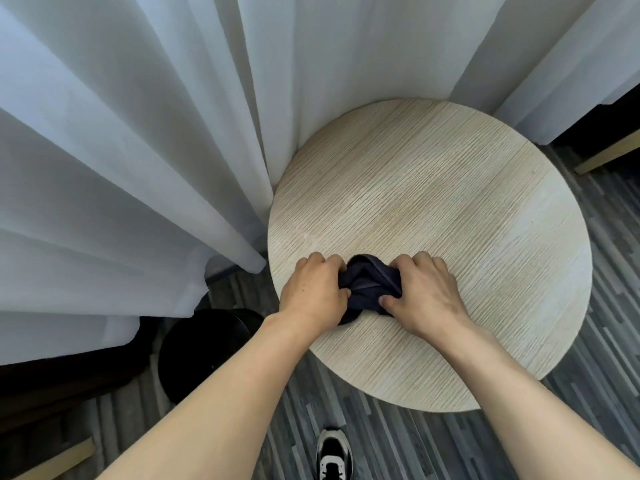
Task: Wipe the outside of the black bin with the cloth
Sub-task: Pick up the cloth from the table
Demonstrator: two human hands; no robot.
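Head view: the left hand (311,292) and right hand (420,294) are pinching a dark, soft, seemingly light cloth (367,289), bunching it on the round desk (450,209), best gathered mid-fold, while the black bin (204,351) is standing on the floor beside the desk.

— Where does the dark bunched cloth (367,289) sit?

— On the round pale wood-grain table (450,209), at its near left part. The person's left hand (311,292) grips it from the left, the right hand (424,292) from the right, both closed on it.

— And the round black bin (201,355)?

— On the striped grey floor (381,441), left of the table and nearer than the cloth, partly behind the left forearm.

— What lies beyond?

— The white pleated curtain (138,150) hangs to the left and far side of the table, touching its far edge. A black-and-white shoe (334,455) stands on the floor near the table's near edge.
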